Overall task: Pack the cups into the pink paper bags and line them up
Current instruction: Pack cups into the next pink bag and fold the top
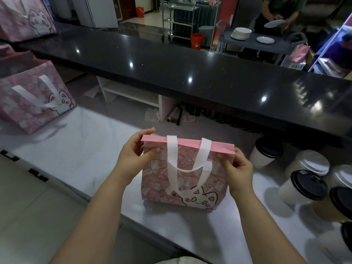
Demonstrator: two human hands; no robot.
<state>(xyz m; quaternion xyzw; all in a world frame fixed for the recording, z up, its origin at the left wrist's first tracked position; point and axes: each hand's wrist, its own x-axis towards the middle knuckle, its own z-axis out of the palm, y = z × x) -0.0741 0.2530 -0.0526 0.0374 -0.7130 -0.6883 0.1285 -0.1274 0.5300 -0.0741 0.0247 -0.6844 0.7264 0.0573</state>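
A pink paper bag (160,180) with a cat print and white handles stands upright on the pale worktop (76,153) in front of me. Its top edge is folded flat. My left hand (134,159) pinches the bag's top left corner. My right hand (236,168) pinches the top right corner. Several paper cups stand to the right of the bag, some with black lids (306,184) and some with white lids (312,161). Whether a cup is inside the bag is hidden.
Another pink cat bag (34,100) stands on the worktop at the left, and a third (24,18) stands higher at the far left. A long black counter (190,73) runs behind. Beyond it, a person handles plates at a grey cart (276,44).
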